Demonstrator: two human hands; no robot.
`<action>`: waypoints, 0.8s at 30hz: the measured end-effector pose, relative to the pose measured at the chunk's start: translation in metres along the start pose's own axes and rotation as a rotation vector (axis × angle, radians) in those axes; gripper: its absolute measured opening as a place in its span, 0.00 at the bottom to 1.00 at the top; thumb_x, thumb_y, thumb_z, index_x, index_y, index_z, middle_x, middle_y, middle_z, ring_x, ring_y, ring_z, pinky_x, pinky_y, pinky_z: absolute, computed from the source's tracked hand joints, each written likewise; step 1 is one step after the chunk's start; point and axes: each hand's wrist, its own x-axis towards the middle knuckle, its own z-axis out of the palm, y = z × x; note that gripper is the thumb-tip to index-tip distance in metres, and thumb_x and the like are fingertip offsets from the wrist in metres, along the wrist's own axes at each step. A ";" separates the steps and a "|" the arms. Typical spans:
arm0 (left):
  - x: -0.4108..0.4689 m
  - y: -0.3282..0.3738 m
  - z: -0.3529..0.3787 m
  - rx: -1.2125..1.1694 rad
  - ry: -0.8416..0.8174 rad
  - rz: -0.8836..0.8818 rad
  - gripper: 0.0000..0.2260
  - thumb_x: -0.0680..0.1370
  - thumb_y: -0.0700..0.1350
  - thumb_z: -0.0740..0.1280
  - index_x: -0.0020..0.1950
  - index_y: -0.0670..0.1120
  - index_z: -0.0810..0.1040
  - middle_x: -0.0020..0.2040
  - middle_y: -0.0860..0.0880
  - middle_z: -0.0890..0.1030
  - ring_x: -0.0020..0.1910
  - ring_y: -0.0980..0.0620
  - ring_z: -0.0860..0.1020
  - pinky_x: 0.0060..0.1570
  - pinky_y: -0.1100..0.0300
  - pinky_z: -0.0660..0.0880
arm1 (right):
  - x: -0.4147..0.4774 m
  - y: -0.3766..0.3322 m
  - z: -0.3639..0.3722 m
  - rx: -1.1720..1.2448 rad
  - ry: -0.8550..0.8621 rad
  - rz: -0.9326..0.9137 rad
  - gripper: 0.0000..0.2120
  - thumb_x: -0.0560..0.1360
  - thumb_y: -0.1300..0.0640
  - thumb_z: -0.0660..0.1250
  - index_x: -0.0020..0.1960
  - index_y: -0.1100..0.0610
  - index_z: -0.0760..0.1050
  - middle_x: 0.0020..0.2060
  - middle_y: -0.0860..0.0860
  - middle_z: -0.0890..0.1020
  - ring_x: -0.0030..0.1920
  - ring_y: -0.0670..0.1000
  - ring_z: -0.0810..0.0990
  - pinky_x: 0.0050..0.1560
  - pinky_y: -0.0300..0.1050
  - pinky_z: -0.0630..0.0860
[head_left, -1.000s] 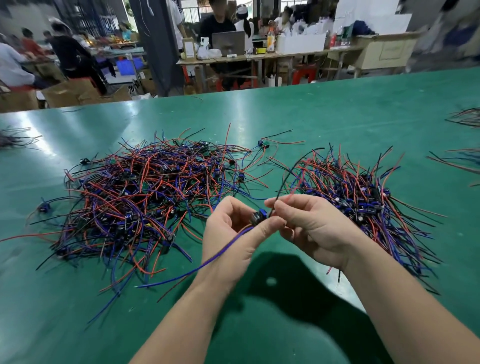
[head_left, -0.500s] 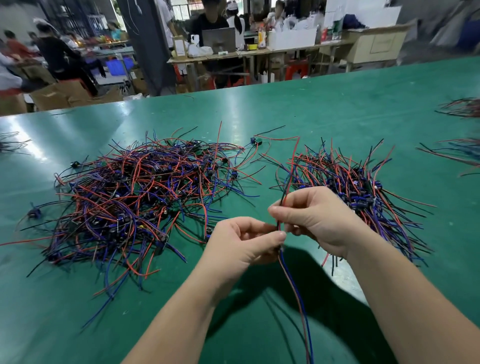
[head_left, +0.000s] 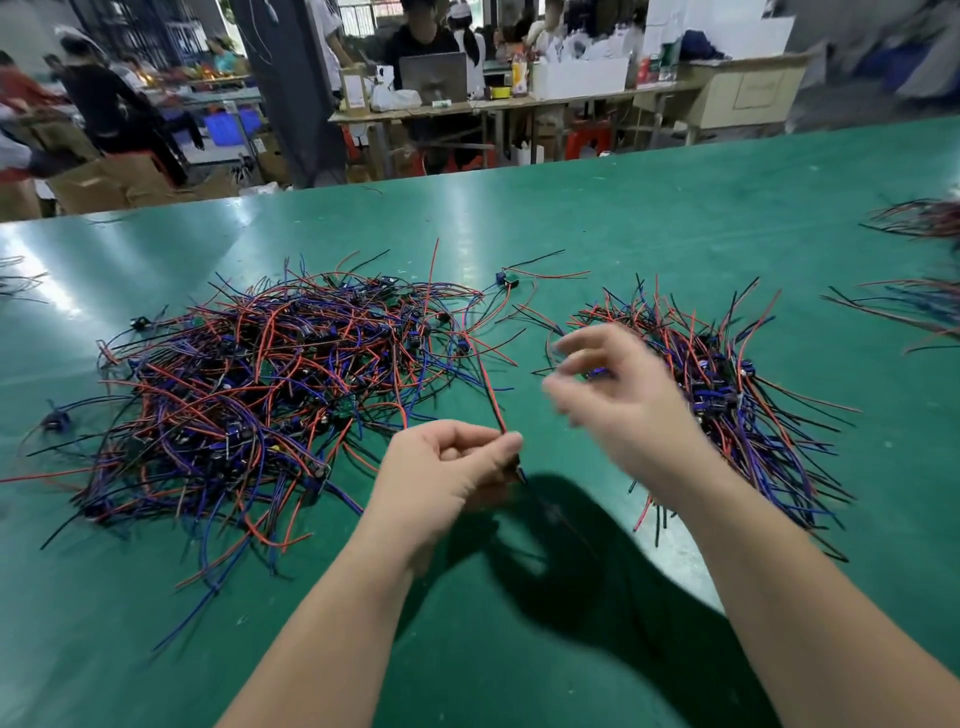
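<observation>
My left hand (head_left: 441, 467) pinches a thin bundle of red and black wires (head_left: 489, 397) between thumb and forefinger, just above the green table (head_left: 623, 208). The wires run up and away from the fingers, and a short dark end pokes out below them. My right hand (head_left: 623, 405) is motion-blurred, up and to the right of the left hand. Its finger and thumb are apart over the left edge of the right wire pile (head_left: 737, 384). A big tangled pile of red, blue and black wires (head_left: 249, 395) lies to the left.
A single small blue part with wires (head_left: 506, 279) lies between the two piles at the back. More wire bundles (head_left: 914, 306) lie at the table's right edge. Beyond the far edge are people, cardboard boxes and a bench with a laptop (head_left: 434, 78).
My right hand has let go of the wires and swung up and right toward the right pile. My left hand keeps hold of them and has barely moved.
</observation>
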 end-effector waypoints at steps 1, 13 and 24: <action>0.001 0.000 0.000 -0.032 0.019 0.016 0.15 0.61 0.46 0.74 0.41 0.38 0.79 0.32 0.44 0.81 0.28 0.54 0.78 0.30 0.63 0.78 | -0.006 -0.001 0.006 -0.104 -0.164 -0.031 0.13 0.68 0.59 0.74 0.50 0.48 0.76 0.47 0.50 0.78 0.36 0.49 0.78 0.40 0.43 0.75; 0.012 0.002 -0.021 0.609 0.406 0.277 0.04 0.76 0.45 0.67 0.48 0.51 0.81 0.43 0.49 0.82 0.45 0.49 0.80 0.48 0.56 0.77 | 0.013 0.003 -0.038 -0.595 0.501 -0.180 0.08 0.66 0.64 0.75 0.42 0.56 0.79 0.39 0.51 0.77 0.40 0.49 0.75 0.47 0.34 0.67; 0.014 -0.008 -0.027 1.170 0.383 0.174 0.13 0.78 0.51 0.61 0.59 0.52 0.79 0.58 0.50 0.77 0.58 0.47 0.74 0.59 0.50 0.66 | 0.027 0.037 -0.092 -0.981 0.382 0.498 0.09 0.69 0.67 0.63 0.47 0.65 0.79 0.48 0.67 0.78 0.47 0.63 0.76 0.51 0.49 0.74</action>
